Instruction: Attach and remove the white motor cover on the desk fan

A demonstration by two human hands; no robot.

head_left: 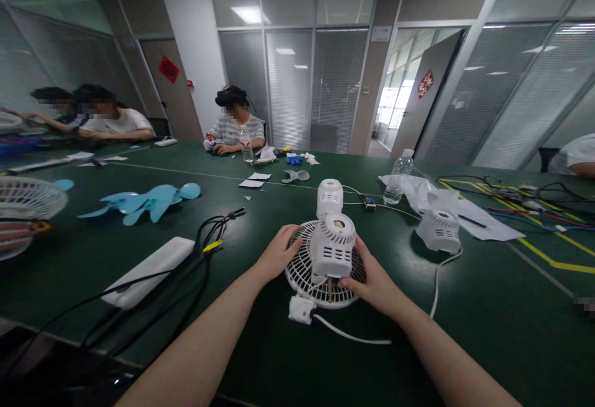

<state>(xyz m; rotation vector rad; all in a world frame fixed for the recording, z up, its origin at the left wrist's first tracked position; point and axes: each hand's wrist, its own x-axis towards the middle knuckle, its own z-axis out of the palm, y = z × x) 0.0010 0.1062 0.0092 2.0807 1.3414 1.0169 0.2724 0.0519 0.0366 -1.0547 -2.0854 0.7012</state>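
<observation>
A white fan guard (302, 271) lies on the green table in front of me, with a vented white motor housing (332, 252) on top of it. My left hand (280, 252) grips the guard's left rim, thumb over the wire bars. At the right side, my right hand (372, 277) curls round the guard's edge, its thumb against the lower housing; some fingers are hidden behind it. A small white part (301, 310) with a cord sits at the guard's near edge. Just behind stands another vented white housing (330, 195).
Blue fan blades (151, 201), a white power strip (149, 271) and black cables lie left. To the right are a third white housing (439, 228), a water bottle (400, 178), paper and wires. A person (237, 125) sits across the table.
</observation>
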